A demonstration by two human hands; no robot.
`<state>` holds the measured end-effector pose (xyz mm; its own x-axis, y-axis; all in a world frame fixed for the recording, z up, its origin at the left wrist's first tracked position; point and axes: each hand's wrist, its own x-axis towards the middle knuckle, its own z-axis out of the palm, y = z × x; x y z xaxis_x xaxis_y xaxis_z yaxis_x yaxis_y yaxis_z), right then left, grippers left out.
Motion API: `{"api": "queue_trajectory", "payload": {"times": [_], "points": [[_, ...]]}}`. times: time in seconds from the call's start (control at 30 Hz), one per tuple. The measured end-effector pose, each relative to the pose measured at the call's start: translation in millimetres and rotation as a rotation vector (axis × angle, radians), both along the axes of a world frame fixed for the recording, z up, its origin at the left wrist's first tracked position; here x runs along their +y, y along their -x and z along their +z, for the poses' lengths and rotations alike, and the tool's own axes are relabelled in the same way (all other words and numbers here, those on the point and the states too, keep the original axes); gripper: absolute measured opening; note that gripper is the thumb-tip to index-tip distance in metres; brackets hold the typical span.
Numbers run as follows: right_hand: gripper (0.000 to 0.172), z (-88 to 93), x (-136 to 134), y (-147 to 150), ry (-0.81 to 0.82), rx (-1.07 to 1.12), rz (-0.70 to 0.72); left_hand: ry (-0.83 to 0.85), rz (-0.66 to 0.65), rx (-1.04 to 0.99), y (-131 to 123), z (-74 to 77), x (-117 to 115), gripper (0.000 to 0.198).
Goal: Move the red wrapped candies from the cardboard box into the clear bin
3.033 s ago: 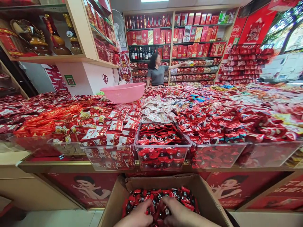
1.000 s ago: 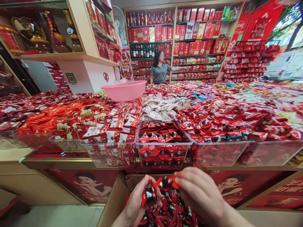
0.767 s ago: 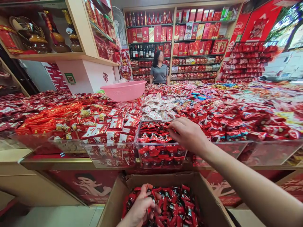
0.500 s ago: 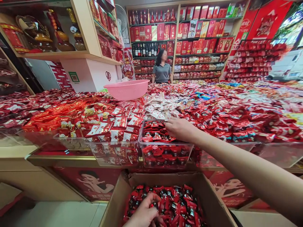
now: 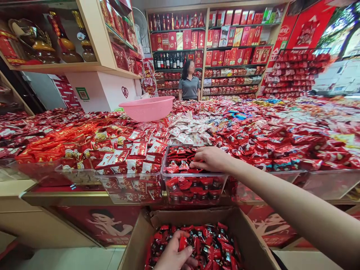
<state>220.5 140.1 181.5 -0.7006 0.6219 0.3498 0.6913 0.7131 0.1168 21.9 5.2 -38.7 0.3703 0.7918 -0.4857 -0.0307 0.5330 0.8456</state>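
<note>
- Right hand (image 5: 211,159) out in front of you, arm stretched over the table (image 5: 84,195) edge, palm down above the clear bin (image 5: 180,175).
- Fingers (image 5: 197,165) of that hand lie pressed together and bent down, tips touching the red sweets (image 5: 182,153) heaped in the bin. Whether they pinch one I cannot tell, because the palm hides it.
- Bin rim runs just under those fingertips, on your side of them. The heap spreads beyond them and to their left.
- Left hand (image 5: 174,257) down low, sunk in the cardboard box (image 5: 137,240) at the bottom of the view, well below the right fingers.
- Its fingers curl into the red-and-black wrapped sweets (image 5: 216,245). A red wrapper shows between thumb and fingers, but whether the grip is firm I cannot tell.
- Most of the box's sweets lie to the right of those left fingers and beyond them.
- Left of your right fingers, just beside the clear bin, sits a second bin (image 5: 132,187) piled with red-and-white packets (image 5: 137,150).
- Beyond the right fingertips there's a heap of white wrappers (image 5: 188,131). Further on and a little left, a pink basin (image 5: 147,108) sits on the sweets.
- Far beyond, a person in a grey top (image 5: 189,87) stands by the shelves (image 5: 233,48) of red boxes.
</note>
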Motion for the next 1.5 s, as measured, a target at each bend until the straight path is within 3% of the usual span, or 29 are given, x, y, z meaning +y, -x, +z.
{"api": "queue_trajectory", "payload": {"times": [0.07,0.17,0.27,0.37,0.43,0.53,0.7,0.87,1.0,1.13,1.3,1.4,1.5], "points": [[0.036,6.3,-8,0,-0.047,0.122,-0.009,-0.063,0.036,-0.054,-2,14.3,0,0.041],[0.032,12.0,-38,4,-0.045,0.308,0.04,-0.175,0.097,-0.115,-4,53.6,2,0.036],[0.022,2.7,-78,14,0.116,0.421,0.107,-0.252,0.162,-0.145,-6,103.5,5,0.031],[0.017,-15.9,-104,24,0.332,0.584,0.072,-0.4,0.253,-0.18,-12,144.7,9,0.026],[0.014,-24.3,-107,26,0.464,0.751,0.044,-0.469,0.269,-0.192,-17,161.6,12,0.024],[0.018,-25.6,-101,22,0.62,1.007,0.039,-0.493,0.23,-0.243,-27,174.4,17,0.024],[0.023,-18.5,-93,15,0.737,1.236,-0.015,-0.399,0.201,-0.382,-37,185.4,17,0.024],[0.023,-25.8,-100,15,0.687,1.228,-0.03,-0.383,0.233,-0.376,-37,187.1,13,0.023],[0.014,-40.5,-114,15,0.464,1.03,0.018,-0.439,0.311,-0.258,-32,173.3,12,0.021],[0.028,-50.8,-130,13,0.265,0.769,0.124,-0.43,0.359,-0.158,-27,158.9,14,0.022],[0.023,-46.5,-140,10,0.145,0.454,0.213,-0.362,0.355,-0.194,-27,160.4,12,0.029],[0.022,-35.0,-128,3,0.018,0.483,0.215,-0.368,0.284,-0.198,-25,158.0,8,0.033],[0.014,-17.0,-96,-7,-0.085,0.529,0.059,-0.415,0.059,-0.042,-16,138.4,7,0.026]]}}
